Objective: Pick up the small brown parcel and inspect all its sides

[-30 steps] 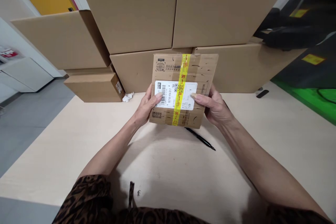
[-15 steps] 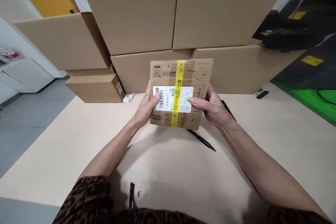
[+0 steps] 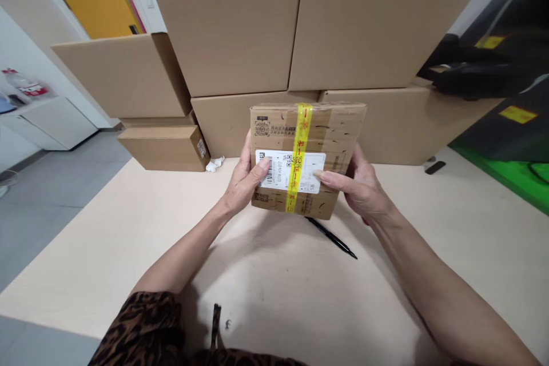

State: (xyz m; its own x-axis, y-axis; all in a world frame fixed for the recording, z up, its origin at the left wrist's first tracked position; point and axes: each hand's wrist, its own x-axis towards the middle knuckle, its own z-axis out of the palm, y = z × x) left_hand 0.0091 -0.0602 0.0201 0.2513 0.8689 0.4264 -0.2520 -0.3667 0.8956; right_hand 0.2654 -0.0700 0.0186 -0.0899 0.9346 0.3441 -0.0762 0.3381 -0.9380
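We see the left hand (image 3: 245,182) clamped on the left edge of the parcel (image 3: 305,159), thumb lying over the white label (image 3: 289,171); the right hand (image 3: 359,187) grips the right edge, thumb tip on the label's right end. The parcel sits in the air between both hands, tilted up toward us, just above the table (image 3: 128,240) and in front of the stacked boxes (image 3: 266,40). Risk as we judge it: grip is only at the edges, so a loosened thumb could let the parcel tip or drop onto the pen (image 3: 331,237) lying right under it, and that could roll the pen off. A swing forward could bump the stack, which stands close behind. Hidden: the fingers of both hands behind the parcel, its back and underside, the pen's upper end under the parcel. Label print and the yellow tape (image 3: 298,154) text are too small to read. Dark gear at far right is cut off; we cannot tell what it is.
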